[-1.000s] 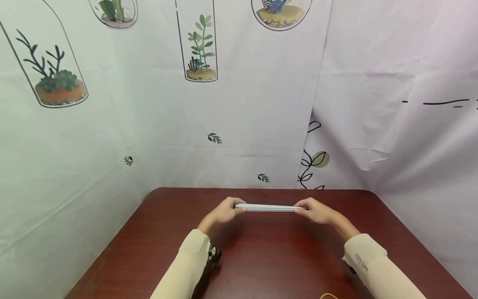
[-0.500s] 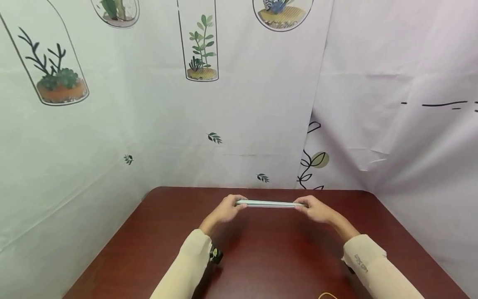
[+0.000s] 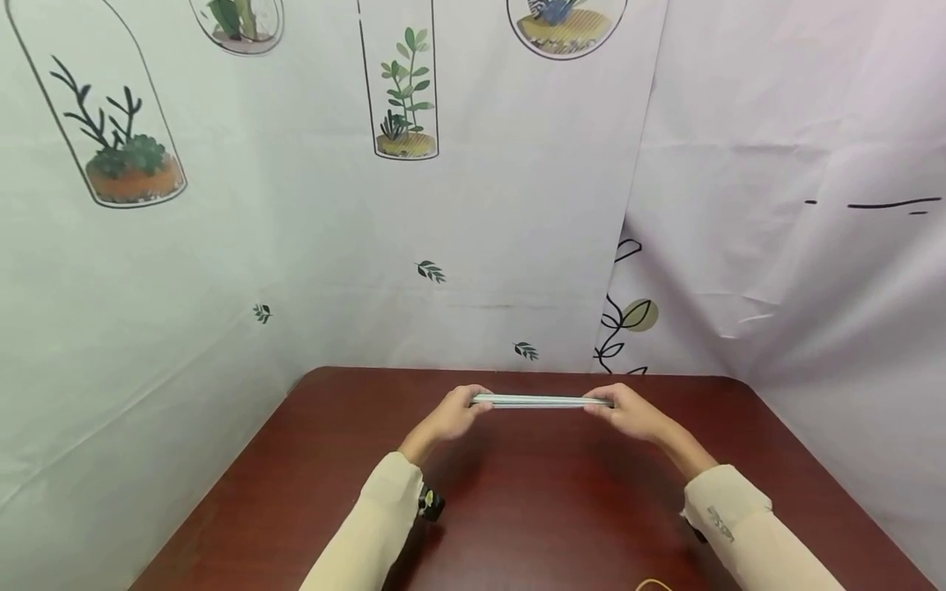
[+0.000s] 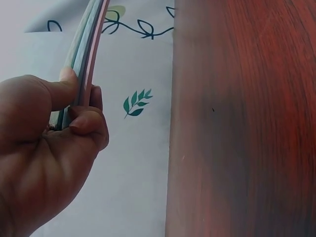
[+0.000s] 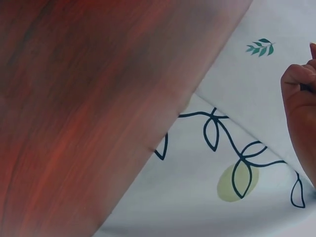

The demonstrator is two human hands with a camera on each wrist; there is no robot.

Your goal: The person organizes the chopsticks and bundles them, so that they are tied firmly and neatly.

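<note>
Gripping a thin layered stack (image 3: 535, 401) above the far part of the table (image 3: 532, 501), pinching its left end between thumb and bent fingers of the left hand (image 3: 452, 414) and its right end likewise with the right hand (image 3: 630, 412).
</note>
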